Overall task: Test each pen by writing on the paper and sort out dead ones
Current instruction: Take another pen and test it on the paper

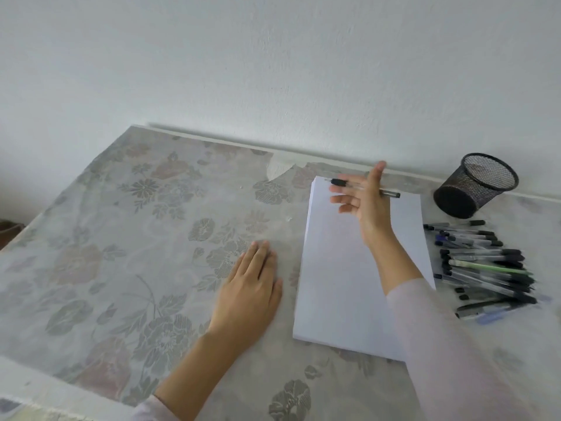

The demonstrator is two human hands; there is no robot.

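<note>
A stack of white paper [343, 284] lies on the table, right of centre, and its top sheet is blank. My right hand [365, 202] is raised over the far end of the paper with its fingers spread. It loosely holds a clear pen [390, 193] with a black grip, which runs crosswise through the hand. My left hand [250, 287] rests flat, palm down, on the tablecloth just left of the paper and holds nothing. A heap of several pens [485, 268], mostly clear with black caps plus a green one and a blue one, lies right of the paper.
A black mesh pen cup [476, 185] lies tipped on its side at the back right, near the wall. The table [121, 238] has a floral cloth, torn at the far edge. The wall runs right behind it.
</note>
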